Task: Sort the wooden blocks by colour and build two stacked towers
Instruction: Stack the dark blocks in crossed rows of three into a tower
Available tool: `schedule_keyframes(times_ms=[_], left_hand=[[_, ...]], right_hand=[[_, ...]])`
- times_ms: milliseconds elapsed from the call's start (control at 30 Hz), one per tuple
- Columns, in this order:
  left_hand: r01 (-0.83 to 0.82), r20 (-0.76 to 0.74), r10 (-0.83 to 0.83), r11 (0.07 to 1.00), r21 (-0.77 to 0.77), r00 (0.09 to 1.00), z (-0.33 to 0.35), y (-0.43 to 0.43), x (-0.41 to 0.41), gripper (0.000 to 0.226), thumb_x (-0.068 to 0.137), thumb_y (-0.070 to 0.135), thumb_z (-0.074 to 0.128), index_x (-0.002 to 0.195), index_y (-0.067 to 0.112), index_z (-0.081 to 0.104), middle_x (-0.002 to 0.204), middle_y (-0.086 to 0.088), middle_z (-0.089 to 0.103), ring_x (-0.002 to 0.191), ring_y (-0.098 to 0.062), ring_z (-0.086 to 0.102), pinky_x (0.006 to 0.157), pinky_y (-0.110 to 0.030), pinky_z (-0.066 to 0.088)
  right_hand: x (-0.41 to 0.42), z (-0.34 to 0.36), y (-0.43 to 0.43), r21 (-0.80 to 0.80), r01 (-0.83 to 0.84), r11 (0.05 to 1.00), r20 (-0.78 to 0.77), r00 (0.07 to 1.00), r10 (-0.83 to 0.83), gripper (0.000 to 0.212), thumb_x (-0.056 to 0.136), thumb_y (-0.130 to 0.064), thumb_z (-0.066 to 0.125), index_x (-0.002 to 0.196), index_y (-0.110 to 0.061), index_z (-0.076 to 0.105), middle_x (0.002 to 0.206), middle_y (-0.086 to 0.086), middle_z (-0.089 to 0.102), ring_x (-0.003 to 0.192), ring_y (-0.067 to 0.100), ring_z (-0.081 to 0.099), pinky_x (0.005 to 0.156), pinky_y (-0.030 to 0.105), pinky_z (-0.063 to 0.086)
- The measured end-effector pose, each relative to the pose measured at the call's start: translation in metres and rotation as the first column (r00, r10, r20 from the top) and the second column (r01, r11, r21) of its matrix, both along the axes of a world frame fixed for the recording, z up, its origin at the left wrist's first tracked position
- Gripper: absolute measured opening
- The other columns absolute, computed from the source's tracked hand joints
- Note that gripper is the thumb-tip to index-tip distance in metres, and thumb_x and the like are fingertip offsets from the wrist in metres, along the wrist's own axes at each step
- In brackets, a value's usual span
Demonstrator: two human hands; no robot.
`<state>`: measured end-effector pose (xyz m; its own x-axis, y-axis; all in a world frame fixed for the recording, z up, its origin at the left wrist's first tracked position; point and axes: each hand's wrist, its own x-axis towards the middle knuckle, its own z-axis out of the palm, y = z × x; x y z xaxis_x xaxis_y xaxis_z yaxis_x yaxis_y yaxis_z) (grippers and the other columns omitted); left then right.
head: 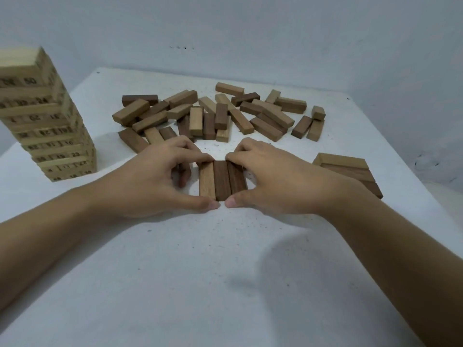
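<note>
While you've got both hands on it, the row of blocks (222, 180) sits flat on the table (200, 271) right in front of you. It's three blocks side by side, touching: one lighter on the left and two dark. Your left hand (150, 181) pinches it, thumb at the near end and forefinger at the far end. Your right hand (283, 181) does the same from the other side, thumbs nearly meeting. One pale numbered tower (47, 121) stands far left. Behind the row there's one loose pile (215, 116) of mixed brown blocks, roughly thirty, too overlapped for an exact count. One flat group (350, 169) lies to the right, partly hidden by your wrist.
</note>
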<state>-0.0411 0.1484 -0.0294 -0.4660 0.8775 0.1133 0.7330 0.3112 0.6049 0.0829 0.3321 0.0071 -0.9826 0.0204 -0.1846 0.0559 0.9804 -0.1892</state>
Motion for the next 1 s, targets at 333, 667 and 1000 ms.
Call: schedule_keyframes(times_ms=[333,667,1000], left_hand=[[0.07,-0.209,-0.042,0.989,0.129,0.977,-0.001,-0.002,0.006,0.069,0.063,0.062,0.081,0.117,0.021,0.071,0.106,0.01,0.055,0.097,-0.012,0.059,0.081,-0.018,0.045],[0.208,-0.26,-0.117,0.91,0.358,0.959,0.038,0.003,0.015,0.061,0.068,0.047,0.086,0.121,0.023,0.068,0.111,0.004,0.056,0.092,-0.023,0.057,0.074,-0.035,0.049],[0.245,-0.188,-0.19,0.909,0.338,0.964,0.055,0.067,0.043,0.059,0.069,0.048,0.086,0.123,0.035,0.066,0.112,0.006,0.058,0.1,-0.024,0.06,0.081,-0.043,0.056]], right_hand=[[0.014,0.003,-0.007,0.096,-0.069,0.993,-0.091,0.993,0.078,0.061,0.091,-0.059,0.059,0.137,-0.021,0.042,0.132,-0.006,0.038,0.118,0.013,0.034,0.094,0.034,0.042],[0.041,0.036,0.008,-0.081,-0.084,0.993,-0.4,0.915,0.044,0.068,0.079,-0.067,0.068,0.133,-0.028,0.052,0.125,-0.014,0.042,0.122,0.009,0.038,0.1,0.037,0.044],[0.08,0.04,0.065,-0.416,-0.029,0.909,-0.436,0.884,-0.171,0.061,0.069,-0.049,0.086,0.122,-0.049,0.055,0.113,-0.026,0.05,0.113,-0.005,0.048,0.084,0.001,0.033]])
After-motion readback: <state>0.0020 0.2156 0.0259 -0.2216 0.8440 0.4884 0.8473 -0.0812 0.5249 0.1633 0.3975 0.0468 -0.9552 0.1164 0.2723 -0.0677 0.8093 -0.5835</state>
